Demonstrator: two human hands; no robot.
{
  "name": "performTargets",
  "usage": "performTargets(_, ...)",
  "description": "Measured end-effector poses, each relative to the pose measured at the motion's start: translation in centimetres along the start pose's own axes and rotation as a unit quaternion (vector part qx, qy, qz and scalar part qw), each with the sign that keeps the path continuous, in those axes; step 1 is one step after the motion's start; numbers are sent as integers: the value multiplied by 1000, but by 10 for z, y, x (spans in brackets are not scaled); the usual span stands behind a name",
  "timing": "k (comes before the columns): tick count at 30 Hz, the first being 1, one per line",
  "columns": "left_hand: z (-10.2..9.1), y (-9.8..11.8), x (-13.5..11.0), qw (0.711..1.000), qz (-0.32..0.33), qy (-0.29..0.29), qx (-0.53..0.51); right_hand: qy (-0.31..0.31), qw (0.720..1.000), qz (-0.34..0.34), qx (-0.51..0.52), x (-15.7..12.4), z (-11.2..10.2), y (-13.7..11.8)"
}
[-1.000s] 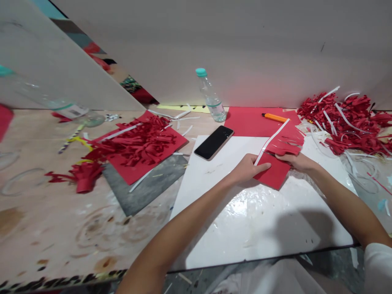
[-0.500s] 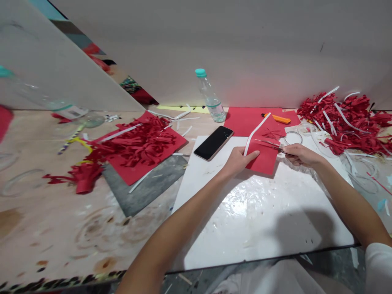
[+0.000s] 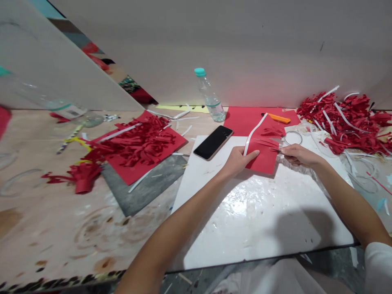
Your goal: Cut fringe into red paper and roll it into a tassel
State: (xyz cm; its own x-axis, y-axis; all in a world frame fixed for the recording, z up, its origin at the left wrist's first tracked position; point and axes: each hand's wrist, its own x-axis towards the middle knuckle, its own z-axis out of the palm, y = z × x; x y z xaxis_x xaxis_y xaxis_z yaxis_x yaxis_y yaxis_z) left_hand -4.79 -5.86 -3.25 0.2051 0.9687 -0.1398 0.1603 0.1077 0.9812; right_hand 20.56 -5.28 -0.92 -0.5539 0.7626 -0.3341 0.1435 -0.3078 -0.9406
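Observation:
My left hand point(image 3: 241, 160) pinches a piece of red paper point(image 3: 261, 160) at its left edge, thumb on top. A white strip point(image 3: 255, 130) runs along that edge, and the upper part of the paper is cut into thin fringes. On the right, my right hand point(image 3: 298, 156) is closed on a pair of scissors point(image 3: 275, 150), whose blades lie at the paper's right edge. Fingers cover the scissor handles. Behind the held piece lies a larger red sheet point(image 3: 240, 120), with an orange cutter point(image 3: 280, 119) on it.
A white board point(image 3: 260, 220) lies under my hands, with a black phone point(image 3: 213, 142) on it. Behind stands a plastic bottle point(image 3: 211, 98). Red fringed paper heaps point(image 3: 352, 118) lie right, and more fringes cover a red sheet point(image 3: 131, 175) left. A tape roll point(image 3: 293, 138) is near my right hand.
The scissor blades have drawn back to the right, from well into the paper to its right edge. A fresh slit shows there. My left hand stays in place.

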Motion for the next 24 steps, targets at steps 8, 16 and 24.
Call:
performTargets(8,-2,-5,3,1000,12,-5,9,7,1000,-2,-16,-1,1,-1)
performTargets(16,-2,-6,3,1000,10,-11,-9,5,1000,-3,-16,-1,0,-2)
performTargets(24,-2,-1,0,1000,10,-7,-9,1,1000,-9,-17,-1,1,-2)
